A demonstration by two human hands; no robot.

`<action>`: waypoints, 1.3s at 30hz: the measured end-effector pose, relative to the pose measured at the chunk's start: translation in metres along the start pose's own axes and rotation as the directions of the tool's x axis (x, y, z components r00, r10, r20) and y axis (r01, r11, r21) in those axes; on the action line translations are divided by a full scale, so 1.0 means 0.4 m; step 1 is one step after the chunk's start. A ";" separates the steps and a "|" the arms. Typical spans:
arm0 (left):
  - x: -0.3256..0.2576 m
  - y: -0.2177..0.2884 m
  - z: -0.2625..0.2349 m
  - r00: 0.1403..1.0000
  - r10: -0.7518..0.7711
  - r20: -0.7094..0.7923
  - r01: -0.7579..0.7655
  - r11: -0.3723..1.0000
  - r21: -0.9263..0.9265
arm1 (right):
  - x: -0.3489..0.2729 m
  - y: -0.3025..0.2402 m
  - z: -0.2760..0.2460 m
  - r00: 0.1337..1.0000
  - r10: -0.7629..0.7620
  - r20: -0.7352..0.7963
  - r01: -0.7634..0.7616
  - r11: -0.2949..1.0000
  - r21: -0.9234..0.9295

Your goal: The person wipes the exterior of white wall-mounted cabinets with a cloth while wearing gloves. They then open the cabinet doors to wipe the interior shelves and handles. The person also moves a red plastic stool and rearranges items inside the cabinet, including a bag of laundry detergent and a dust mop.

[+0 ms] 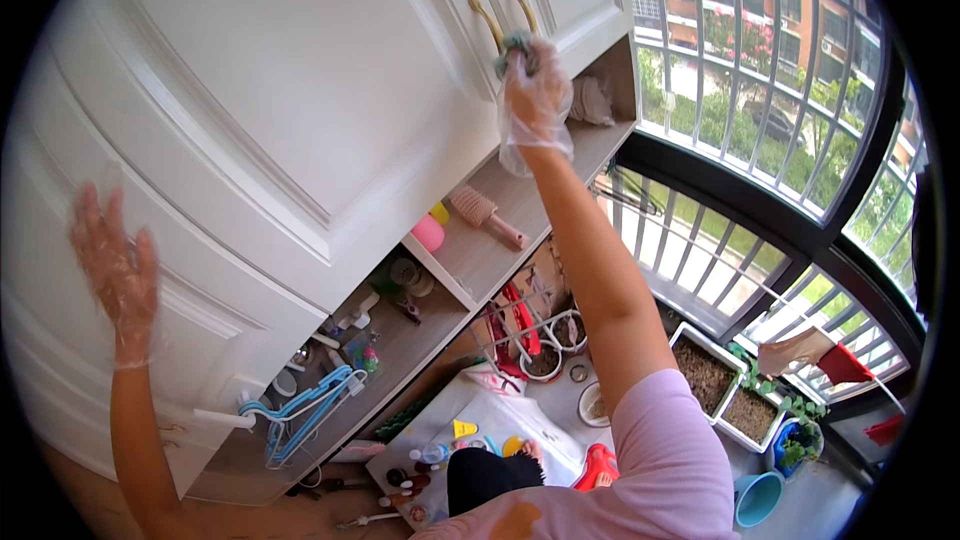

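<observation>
My right hand (pixel 538 98), in a clear plastic glove, is closed around a grey-green cloth (pixel 515 48). The cloth presses at the lower end of a curved gold handle (pixel 484 18) on a white cabinet door (pixel 230 60); a second gold handle (pixel 518 2) sits just beside it. My left hand (pixel 115 255), also gloved in clear plastic, is raised before the cabinet's left doors with its fingers spread. Nothing is in it, and whether it touches the door I cannot tell.
Below the doors, an open shelf holds a pink hairbrush (pixel 478 208), a pink round object (pixel 428 232) and small items. Blue hangers (pixel 310 405) hang at its left end. Barred windows (pixel 740 70) stand right. Soil planters (pixel 705 375), a blue bucket (pixel 757 498) and bottles are on the floor.
</observation>
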State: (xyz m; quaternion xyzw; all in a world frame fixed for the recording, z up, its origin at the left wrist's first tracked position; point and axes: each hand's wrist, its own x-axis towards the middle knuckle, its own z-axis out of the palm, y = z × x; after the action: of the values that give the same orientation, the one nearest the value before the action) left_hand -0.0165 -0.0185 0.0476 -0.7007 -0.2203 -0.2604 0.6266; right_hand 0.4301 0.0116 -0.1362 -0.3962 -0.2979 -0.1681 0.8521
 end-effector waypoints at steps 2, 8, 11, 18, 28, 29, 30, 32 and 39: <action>0.002 -0.001 -0.010 1.000 -0.011 0.006 0.011 1.000 -0.012 | 0.095 -0.008 0.016 0.950 -0.308 0.053 0.312 0.923 -0.225; 0.011 0.004 -0.001 0.999 -0.033 0.005 0.033 0.999 -0.005 | 0.194 -0.018 0.060 0.862 -0.242 0.446 0.451 0.768 -0.455; -0.009 0.000 0.003 0.999 -0.037 0.015 0.036 0.999 0.033 | 0.132 0.019 0.038 0.843 -0.350 0.409 0.509 0.767 -0.391; 0.006 -0.002 -0.002 0.999 -0.033 0.016 0.032 0.999 0.017 | 0.185 0.000 0.089 0.821 -0.297 0.488 0.563 0.567 -0.601; 0.017 0.001 -0.005 0.999 -0.035 -0.001 0.035 0.998 0.049 | -0.028 0.117 -0.028 0.914 -0.029 0.405 0.334 0.621 -0.709; 0.015 0.000 -0.005 0.999 -0.045 -0.001 0.045 0.998 0.049 | -0.035 0.125 -0.041 0.885 -0.027 0.465 0.384 0.607 -0.696; 0.011 0.000 -0.004 0.999 -0.051 0.005 0.050 0.998 0.046 | -0.047 0.134 -0.057 0.852 -0.016 0.522 0.428 0.594 -0.681; -0.008 -0.006 -0.006 0.998 -0.049 0.031 0.047 0.998 0.048 | -0.062 0.063 -0.066 0.785 0.165 0.598 0.383 0.629 -0.677; 0.004 0.005 -0.013 0.999 -0.055 -0.002 0.055 0.998 -0.007 | -0.051 0.030 -0.056 0.726 0.111 0.679 0.429 0.698 -0.574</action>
State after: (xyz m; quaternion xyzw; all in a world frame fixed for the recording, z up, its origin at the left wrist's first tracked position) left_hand -0.0143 -0.0242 0.0476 -0.6965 -0.2378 -0.2789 0.6169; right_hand 0.4290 0.0030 -0.1676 -0.6901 -0.5317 -0.1929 0.4514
